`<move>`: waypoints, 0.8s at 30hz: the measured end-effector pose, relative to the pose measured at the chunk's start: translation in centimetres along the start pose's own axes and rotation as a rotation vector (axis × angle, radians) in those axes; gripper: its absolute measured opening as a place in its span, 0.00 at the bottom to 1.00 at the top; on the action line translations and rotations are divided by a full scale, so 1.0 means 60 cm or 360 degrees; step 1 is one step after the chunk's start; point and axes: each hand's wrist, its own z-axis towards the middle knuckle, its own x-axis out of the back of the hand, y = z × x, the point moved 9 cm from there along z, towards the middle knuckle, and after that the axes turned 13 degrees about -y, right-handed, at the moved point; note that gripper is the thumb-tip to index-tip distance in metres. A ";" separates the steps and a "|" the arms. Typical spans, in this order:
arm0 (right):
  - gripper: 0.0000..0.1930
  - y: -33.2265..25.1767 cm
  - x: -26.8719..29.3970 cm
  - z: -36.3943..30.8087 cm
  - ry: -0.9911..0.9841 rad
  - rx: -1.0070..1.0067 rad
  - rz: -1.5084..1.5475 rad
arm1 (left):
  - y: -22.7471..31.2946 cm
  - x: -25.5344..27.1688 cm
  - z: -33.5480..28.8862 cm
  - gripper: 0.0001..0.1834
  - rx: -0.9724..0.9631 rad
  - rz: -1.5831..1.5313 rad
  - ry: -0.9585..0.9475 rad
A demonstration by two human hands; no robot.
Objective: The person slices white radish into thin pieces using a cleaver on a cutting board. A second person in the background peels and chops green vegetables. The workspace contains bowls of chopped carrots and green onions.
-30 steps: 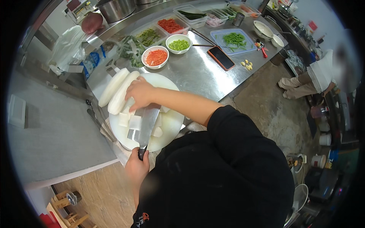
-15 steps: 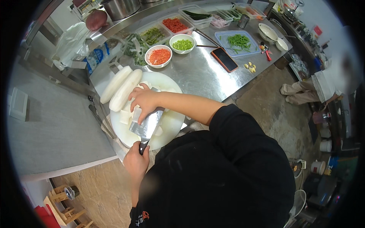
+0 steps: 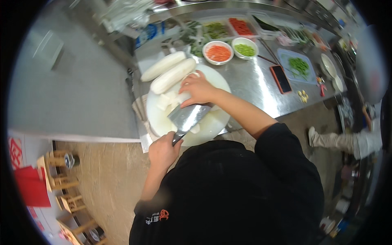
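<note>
My left hand (image 3: pixel 163 152) is closed round the dark handle of a cleaver (image 3: pixel 188 118), whose broad blade lies low and slanted over the round white cutting board (image 3: pixel 218 83). Across the board, my right hand (image 3: pixel 197 90) curls its fingers over cut white radish pieces (image 3: pixel 164 100), thumb by the blade's upper edge. Part of what lies under those fingers is hidden. Two whole peeled white radishes (image 3: pixel 173 76) rest side by side at the board's far left edge. A small white piece (image 3: pixel 195 128) sits on the near side of the blade.
Beyond the board stand bowls of chopped carrot (image 3: pixel 218 53) and chopped green vegetable (image 3: pixel 245 50). Rightward are chopsticks (image 3: pixel 267 59), a phone (image 3: pixel 281 79), garlic cloves (image 3: pixel 303 96) and a tray of cut greens (image 3: pixel 299 67). Tongs (image 3: pixel 141 108) lie left of the board. Another person (image 3: pixel 347 141) stands at right.
The view has turned, so the table sits farther right and higher. My right hand has drawn its fingers closer together over the radish pieces; my left still grips the cleaver.
</note>
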 end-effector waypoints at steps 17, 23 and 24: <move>0.21 0.195 0.047 0.016 0.0184 -0.0565 0.0441 | -0.100 -0.024 -0.094 0.15 0.0271 -0.0806 0.0015; 0.28 0.193 0.026 -0.153 0.0795 -0.0778 0.0308 | -0.137 -0.124 -0.145 0.09 0.0420 -0.2412 -0.0024; 0.30 0.184 0.005 -0.183 0.0888 -0.0845 0.0153 | -0.135 -0.138 -0.146 0.09 0.0439 -0.2573 0.0018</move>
